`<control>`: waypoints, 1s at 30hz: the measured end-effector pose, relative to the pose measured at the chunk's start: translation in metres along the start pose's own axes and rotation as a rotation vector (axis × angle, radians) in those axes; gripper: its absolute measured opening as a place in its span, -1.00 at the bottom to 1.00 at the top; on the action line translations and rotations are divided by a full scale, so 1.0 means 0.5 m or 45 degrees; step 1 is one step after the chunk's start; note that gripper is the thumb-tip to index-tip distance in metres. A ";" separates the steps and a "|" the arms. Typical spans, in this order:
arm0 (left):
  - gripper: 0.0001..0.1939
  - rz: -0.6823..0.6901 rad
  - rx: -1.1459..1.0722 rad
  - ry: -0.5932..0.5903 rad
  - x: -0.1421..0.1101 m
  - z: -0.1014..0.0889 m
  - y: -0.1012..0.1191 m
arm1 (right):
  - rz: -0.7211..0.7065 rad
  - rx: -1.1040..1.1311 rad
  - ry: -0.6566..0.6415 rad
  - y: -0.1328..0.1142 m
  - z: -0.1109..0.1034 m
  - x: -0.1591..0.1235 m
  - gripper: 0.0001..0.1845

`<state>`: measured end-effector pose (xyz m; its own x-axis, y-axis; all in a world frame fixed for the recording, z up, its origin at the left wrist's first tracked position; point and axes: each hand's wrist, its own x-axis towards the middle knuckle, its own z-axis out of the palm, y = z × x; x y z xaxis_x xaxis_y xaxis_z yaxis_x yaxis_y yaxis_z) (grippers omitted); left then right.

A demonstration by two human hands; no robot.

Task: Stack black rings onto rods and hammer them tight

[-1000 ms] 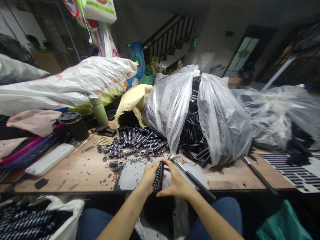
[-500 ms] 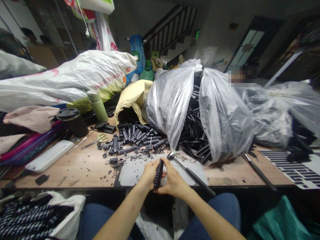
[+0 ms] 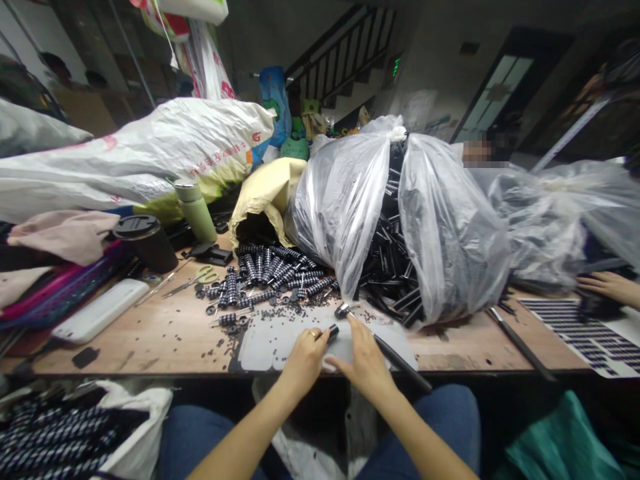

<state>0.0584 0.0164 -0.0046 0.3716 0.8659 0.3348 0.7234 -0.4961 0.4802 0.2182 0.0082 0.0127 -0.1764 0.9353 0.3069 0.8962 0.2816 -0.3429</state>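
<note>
My left hand (image 3: 306,357) is closed round a short black cylinder (image 3: 333,330); only its end shows past the fingers, the rest is hidden. My right hand (image 3: 366,357) is open, thumb spread, its fingertips close to the neck of a hammer (image 3: 395,355). Whether they touch it I cannot tell. The hammer lies slantwise on a pale mat (image 3: 260,343), its black grip reaching past the table edge. Behind the mat is a pile of black-and-white ribbed rollers (image 3: 273,270), some with metal pins, among scattered small black bits.
A clear plastic bag of black tubes (image 3: 330,213) bulges behind the mat. Scissors (image 3: 205,275), a white power bank (image 3: 100,312) and a green bottle (image 3: 195,213) stand or lie left. At right are a long black-handled tool (image 3: 520,343) and another person's hand (image 3: 607,287).
My right hand has let go of the black ribbed piece and opened beside the hammer. My left hand keeps the piece, now tilted. Another person's hand has appeared at the right.
</note>
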 end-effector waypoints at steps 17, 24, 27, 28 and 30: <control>-0.61 0.179 0.563 -0.127 -0.004 -0.005 0.007 | 0.369 0.076 -0.214 0.019 -0.084 -0.123 -0.50; -0.32 0.066 0.497 -0.149 -0.024 0.029 0.051 | 0.201 0.355 0.012 -0.070 -0.113 -0.100 -0.56; -0.36 0.109 0.479 -0.182 -0.028 0.034 0.040 | 0.095 0.167 -0.117 -0.075 -0.064 -0.107 -0.50; -0.39 0.131 0.474 -0.178 -0.025 0.034 0.035 | 0.090 0.083 -0.174 -0.072 -0.048 -0.108 -0.48; -0.45 0.148 0.453 -0.160 -0.015 0.032 0.027 | 0.100 -0.010 -0.234 -0.066 -0.033 -0.107 -0.45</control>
<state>0.0748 0.0043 -0.0137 0.5151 0.8175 0.2578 0.8208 -0.5571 0.1266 0.2048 -0.0545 0.0220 -0.1764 0.9780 0.1116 0.9131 0.2049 -0.3525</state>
